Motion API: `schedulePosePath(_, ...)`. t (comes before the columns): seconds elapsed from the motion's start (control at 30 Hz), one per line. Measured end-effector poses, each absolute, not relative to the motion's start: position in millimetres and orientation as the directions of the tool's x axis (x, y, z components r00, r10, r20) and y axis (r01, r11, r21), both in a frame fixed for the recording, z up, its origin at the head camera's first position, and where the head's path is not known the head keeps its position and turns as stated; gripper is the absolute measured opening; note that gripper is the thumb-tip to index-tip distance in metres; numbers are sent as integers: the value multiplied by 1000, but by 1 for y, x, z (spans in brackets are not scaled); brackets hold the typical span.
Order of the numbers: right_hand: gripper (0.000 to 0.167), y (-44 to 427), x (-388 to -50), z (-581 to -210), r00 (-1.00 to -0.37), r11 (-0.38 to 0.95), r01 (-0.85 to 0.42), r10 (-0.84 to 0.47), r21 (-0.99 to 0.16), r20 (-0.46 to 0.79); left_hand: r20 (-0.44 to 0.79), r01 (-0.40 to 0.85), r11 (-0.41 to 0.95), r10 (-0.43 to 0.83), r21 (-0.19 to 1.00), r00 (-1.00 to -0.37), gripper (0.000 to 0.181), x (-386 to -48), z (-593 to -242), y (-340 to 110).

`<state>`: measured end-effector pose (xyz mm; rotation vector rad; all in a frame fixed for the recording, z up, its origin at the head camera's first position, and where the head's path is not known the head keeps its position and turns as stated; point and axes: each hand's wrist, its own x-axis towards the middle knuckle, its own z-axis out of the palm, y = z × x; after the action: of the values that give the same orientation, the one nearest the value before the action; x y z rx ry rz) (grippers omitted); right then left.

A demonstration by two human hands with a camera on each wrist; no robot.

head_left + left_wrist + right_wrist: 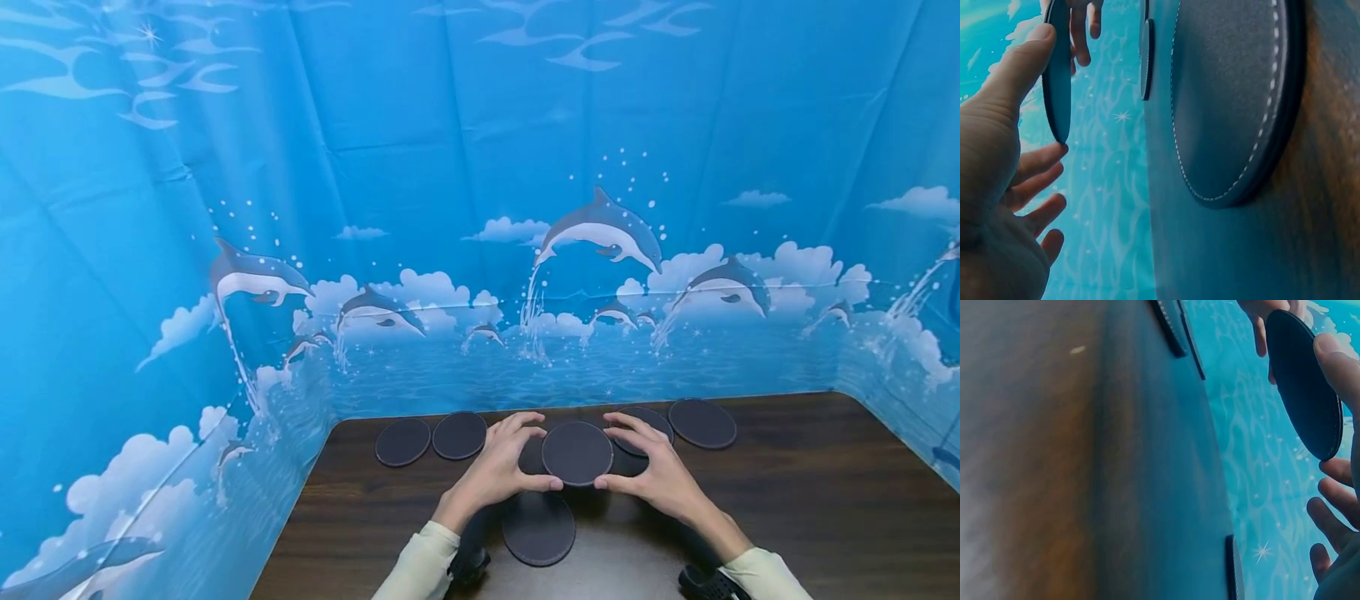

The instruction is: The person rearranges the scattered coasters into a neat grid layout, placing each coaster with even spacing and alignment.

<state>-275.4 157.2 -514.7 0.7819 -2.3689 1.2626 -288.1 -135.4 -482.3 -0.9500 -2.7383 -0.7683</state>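
A round, dark leather-look coaster (pixel 577 452) is held raised over the table between my two hands. My left hand (pixel 498 462) grips its left side, with the thumb and a fingertip at the rim in the left wrist view; the other fingers are spread clear. My right hand (pixel 652 471) pinches the opposite side the same way, and the right wrist view shows the held coaster (pixel 1304 387) tilted on edge. Below the hands, another coaster (pixel 538 529) with pale stitching lies flat on the table.
Along the back of the brown wooden table (pixel 817 492) lie two coasters at left, one (pixel 402 442) beside the other (pixel 460 435). At right are two more, one (pixel 642 430) partly behind my right hand and one (pixel 702 423) farther out. A blue dolphin-print curtain (pixel 480 208) borders the table.
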Motion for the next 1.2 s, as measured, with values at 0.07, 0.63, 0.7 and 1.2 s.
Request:
schedulePosePath(0.07,71,162,-273,-516,-787,448,-615,-311,-649,532,277,620,652,558,436,-782,72,-288,-483,-134)
schedulePosePath(0.63,73,194,-257,-527,-794,451,-607,-369,-654,483,232,684,635,649,359,-724,60,-276,-485,-116)
schedulePosePath(0.7,73,194,-256,-528,-798,457,-602,-377,-655,470,218,681,640,651,356,-727,60,-274,-486,-114)
schedulePosePath(1.2,73,203,-254,-534,-791,501,-611,-417,-613,448,189,649,669,629,361,-754,58,-266,-494,-107)
